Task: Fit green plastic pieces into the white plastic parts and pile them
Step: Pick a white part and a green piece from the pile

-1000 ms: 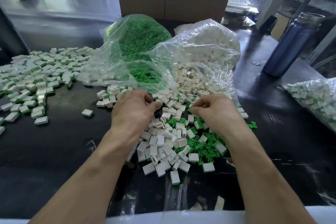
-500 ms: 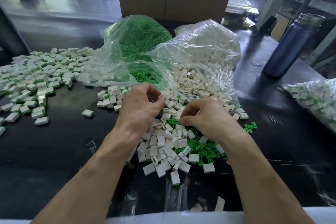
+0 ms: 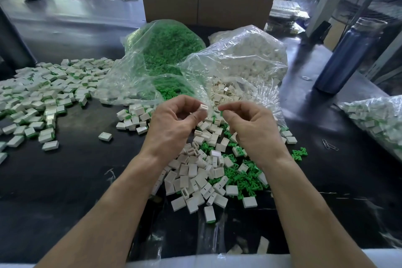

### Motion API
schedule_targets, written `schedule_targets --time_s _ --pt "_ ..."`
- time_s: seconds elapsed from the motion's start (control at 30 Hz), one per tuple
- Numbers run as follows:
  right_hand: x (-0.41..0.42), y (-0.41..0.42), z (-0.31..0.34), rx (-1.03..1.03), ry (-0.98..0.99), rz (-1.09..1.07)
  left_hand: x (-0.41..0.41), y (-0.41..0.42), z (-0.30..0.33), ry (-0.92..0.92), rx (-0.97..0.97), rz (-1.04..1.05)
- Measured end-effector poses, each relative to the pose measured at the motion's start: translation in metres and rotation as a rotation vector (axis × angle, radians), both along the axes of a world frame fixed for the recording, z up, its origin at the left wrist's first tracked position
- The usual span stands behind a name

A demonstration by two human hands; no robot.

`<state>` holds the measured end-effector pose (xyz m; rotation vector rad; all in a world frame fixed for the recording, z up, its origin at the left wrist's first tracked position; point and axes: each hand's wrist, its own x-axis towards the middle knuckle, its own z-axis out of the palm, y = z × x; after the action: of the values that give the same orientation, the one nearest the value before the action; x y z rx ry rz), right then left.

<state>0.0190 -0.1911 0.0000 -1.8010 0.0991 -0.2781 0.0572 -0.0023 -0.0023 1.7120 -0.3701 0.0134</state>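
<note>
— Head view: what do we hold?
— Our left hand [image 3: 174, 124] pinches a white part [image 3: 203, 107] at its fingertips; our right hand [image 3: 245, 124] pinches a green piece [image 3: 221, 113] just beside it, not touching.
— And the loose stock?
— Mixed white and green heap [image 3: 208, 172] on the tabletop [image 3: 65, 180] at six o'clock; finished pile [image 3: 43, 98] at nine o'clock.

Green piece [image 3: 221, 113] mostly hidden – right fingers [image 3: 228, 115].
</note>
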Motion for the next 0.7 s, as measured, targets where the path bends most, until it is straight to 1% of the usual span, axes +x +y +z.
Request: schedule_targets --time_s 0.27,0.37,0.7 --pt "-0.001 0.009 0.002 0.065 -0.126 0.064 0.002 -0.002 -0.003 -0.034 -0.005 -0.082" --pt "-0.001 0.011 0.001 0.031 -0.146 0.059 0.002 -0.003 -0.003 -0.035 -0.025 -0.088" --pt "-0.001 0.006 -0.001 -0.057 -0.178 0.051 0.0 -0.004 0.0 -0.015 0.008 -0.056"
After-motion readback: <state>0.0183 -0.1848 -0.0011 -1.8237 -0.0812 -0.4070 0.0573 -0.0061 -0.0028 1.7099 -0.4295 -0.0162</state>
